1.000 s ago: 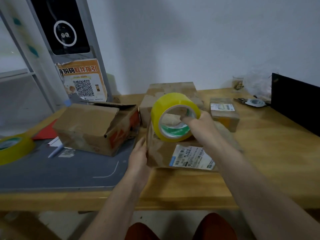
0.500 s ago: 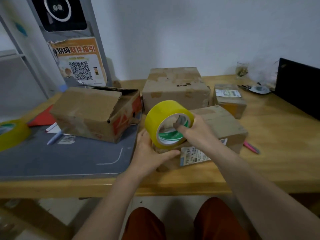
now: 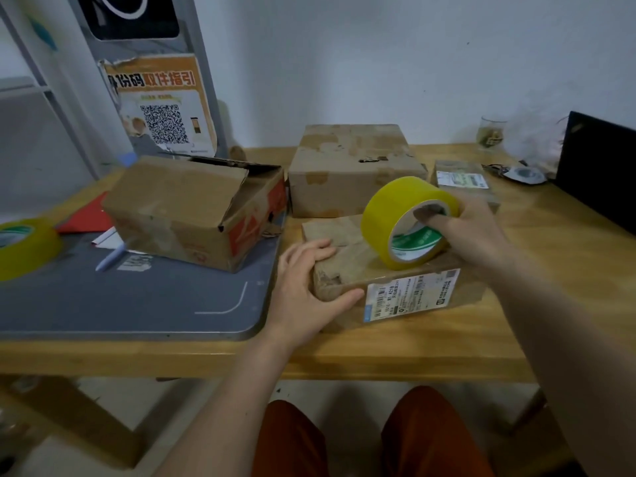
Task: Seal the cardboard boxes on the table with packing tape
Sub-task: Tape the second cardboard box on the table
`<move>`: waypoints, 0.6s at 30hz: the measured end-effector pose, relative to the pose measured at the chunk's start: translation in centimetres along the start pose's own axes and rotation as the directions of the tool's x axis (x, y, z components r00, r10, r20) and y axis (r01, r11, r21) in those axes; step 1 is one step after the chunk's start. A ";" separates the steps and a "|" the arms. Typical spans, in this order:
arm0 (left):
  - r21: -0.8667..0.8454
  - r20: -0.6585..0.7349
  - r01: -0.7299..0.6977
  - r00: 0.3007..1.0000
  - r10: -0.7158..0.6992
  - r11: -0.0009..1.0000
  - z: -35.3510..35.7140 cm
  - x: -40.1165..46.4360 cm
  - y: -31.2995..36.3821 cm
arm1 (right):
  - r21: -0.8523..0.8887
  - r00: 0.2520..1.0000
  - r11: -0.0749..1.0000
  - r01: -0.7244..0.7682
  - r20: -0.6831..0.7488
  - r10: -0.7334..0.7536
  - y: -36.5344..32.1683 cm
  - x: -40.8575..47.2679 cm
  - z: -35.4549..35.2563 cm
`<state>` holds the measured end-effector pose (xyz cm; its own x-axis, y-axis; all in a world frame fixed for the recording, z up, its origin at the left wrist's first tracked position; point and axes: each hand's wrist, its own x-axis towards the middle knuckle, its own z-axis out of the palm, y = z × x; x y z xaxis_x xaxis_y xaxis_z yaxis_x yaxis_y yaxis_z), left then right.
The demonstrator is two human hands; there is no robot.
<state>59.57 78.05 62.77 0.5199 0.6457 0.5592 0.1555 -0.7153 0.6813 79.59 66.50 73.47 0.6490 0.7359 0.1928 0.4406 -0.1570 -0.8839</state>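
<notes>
Your left hand (image 3: 303,287) clasps the near left corner of the labelled box (image 3: 347,266), fingers flat on top and thumb on its front face; if this hold is loose, the box can slide on the wooden table (image 3: 568,270) when you pull. Your right hand (image 3: 471,232) holds the yellow tape roll (image 3: 402,215) standing on the box top, thumb hooked in the core, and if it tilts, I think the strip goes on crooked or wrinkled.

wooden table (image 3: 568,256): flat labelled box (image 3: 347,259) at front, left hand (image 3: 306,287) gripping its near-left corner; right hand (image 3: 471,232) holding yellow tape roll (image 3: 402,208) on its top; open box (image 3: 192,208), closed box (image 3: 351,166), second tape roll (image 3: 24,246) far left.
</notes>
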 end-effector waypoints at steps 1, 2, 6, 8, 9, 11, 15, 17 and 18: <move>-0.001 -0.002 0.010 1.000 -0.010 1.000 0.1 0.0 0.0 | 0.006 1.000 1.000 -0.010 -0.003 0.010 0.3 0.0 0.1; 0.002 0.000 0.019 1.000 -0.019 1.000 0.1 -0.1 0.2 | 0.012 1.000 1.000 -0.019 -0.004 0.019 0.5 -0.1 0.3; 0.005 0.090 0.085 0.992 -0.085 0.996 -0.4 -0.3 1.4 | 0.020 0.999 0.999 -0.036 -0.018 0.037 1.2 -0.3 0.8; 0.078 0.166 0.141 0.974 -0.152 0.987 -1.1 0.1 2.7 | -0.003 0.998 0.999 -0.051 -0.027 0.051 1.3 -0.3 0.9; 0.178 0.183 0.137 0.968 -0.170 0.974 -1.4 0.6 3.5 | -0.023 0.998 0.998 -0.051 -0.034 0.050 1.3 -0.4 0.9; 0.430 0.211 0.044 0.966 -0.148 0.902 -1.4 1.7 5.2 | -0.063 0.998 0.997 -0.032 -0.048 0.029 1.3 -0.4 1.1; 0.650 0.338 -0.050 0.912 -0.230 0.758 0.4 3.2 7.2 | -0.071 0.999 0.997 0.004 -0.040 -0.007 1.2 -0.5 1.2; 0.735 0.348 -0.076 0.895 -0.279 0.674 1.0 3.2 7.3 | -0.071 0.999 0.997 0.013 -0.040 -0.016 1.3 -0.6 1.3; 0.767 0.349 -0.090 0.890 -0.295 0.636 1.1 3.2 7.3 | -0.068 0.999 0.997 0.020 -0.042 -0.023 1.3 -0.7 1.4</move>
<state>63.29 74.65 69.01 0.7099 0.6919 0.1319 0.6959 -0.7179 0.0207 78.83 66.66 71.54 0.6642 0.7110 0.2307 0.4947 -0.1868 -0.8487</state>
